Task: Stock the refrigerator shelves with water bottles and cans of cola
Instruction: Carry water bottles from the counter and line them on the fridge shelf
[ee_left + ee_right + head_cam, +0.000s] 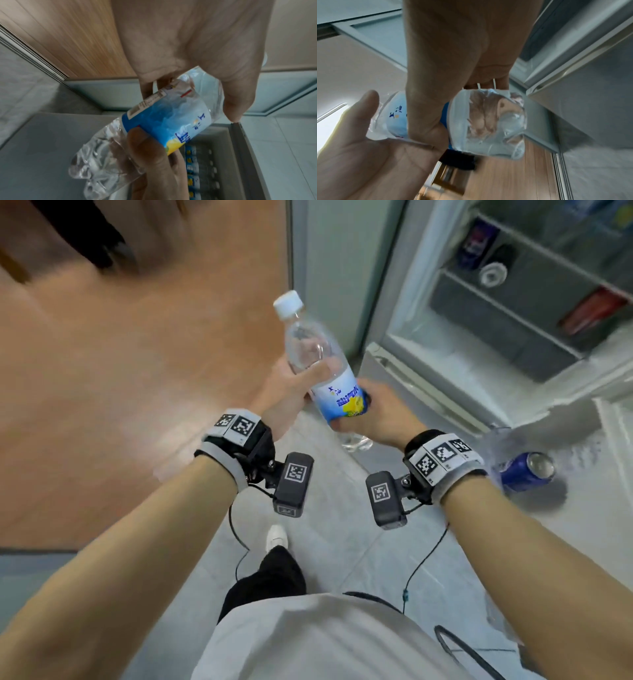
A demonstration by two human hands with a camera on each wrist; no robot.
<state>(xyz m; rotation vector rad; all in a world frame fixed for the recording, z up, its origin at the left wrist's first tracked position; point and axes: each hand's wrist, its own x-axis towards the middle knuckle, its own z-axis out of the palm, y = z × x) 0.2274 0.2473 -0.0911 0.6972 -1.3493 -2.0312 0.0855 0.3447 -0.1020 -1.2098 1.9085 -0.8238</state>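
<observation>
A clear water bottle (pixel 329 378) with a white cap and a blue and yellow label is held tilted in front of the open refrigerator (pixel 513 313). My left hand (pixel 301 374) grips its clear upper part, thumb across the front. My right hand (pixel 363 409) grips the label and lower body. In the left wrist view the bottle (pixel 163 121) lies between my left fingers and thumb. In the right wrist view my right hand (pixel 453 94) wraps the bottle (pixel 488 125). A blue can (pixel 476 244) and a red can (pixel 592 309) are on the shelves.
A blue can (pixel 525 470) lies on its side on a pale surface at the right, by clear plastic wrap. Several labelled bottles (pixel 193 169) stand in a row in a grey compartment below. A wooden panel (pixel 137 354) is at the left, grey floor tiles (pixel 342 542) underfoot.
</observation>
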